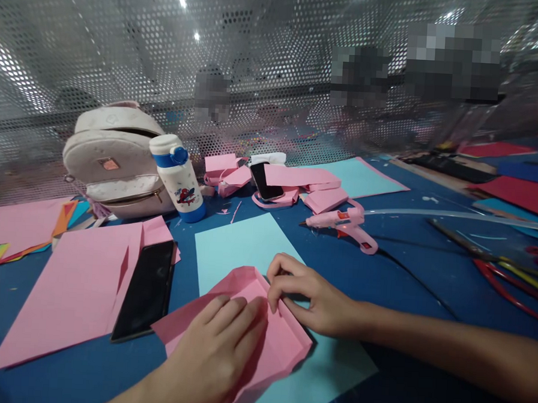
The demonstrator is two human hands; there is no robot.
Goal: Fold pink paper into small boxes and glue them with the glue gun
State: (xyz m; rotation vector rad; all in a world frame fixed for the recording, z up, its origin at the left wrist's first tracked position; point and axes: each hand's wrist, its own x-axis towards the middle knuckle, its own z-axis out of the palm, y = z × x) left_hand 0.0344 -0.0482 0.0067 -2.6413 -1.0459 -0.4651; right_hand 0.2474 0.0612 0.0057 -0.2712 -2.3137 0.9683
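Note:
A pink paper box [283,346] with folded-up walls lies over a light blue sheet [235,239] in front of me. My left hand [223,340] reaches inside it, fingers together and curled against the right wall; their tips are partly hidden. On that same wall, my right hand [298,293] pinches the paper edge between thumb and fingers. Left of the box, a black phone [147,288] rests partly on a large pink sheet [75,281]. Beyond my right hand lies a pink glue gun [344,223], with a clear glue stick [430,216] out of its back.
A white backpack [113,151] and a white-and-blue bottle [177,178] stand at the back left. Folded pink paper pieces [306,178] and a second phone [266,182] lie at the back. Red-handled scissors [503,280] lie right. Behind rises a perforated metal screen [267,63].

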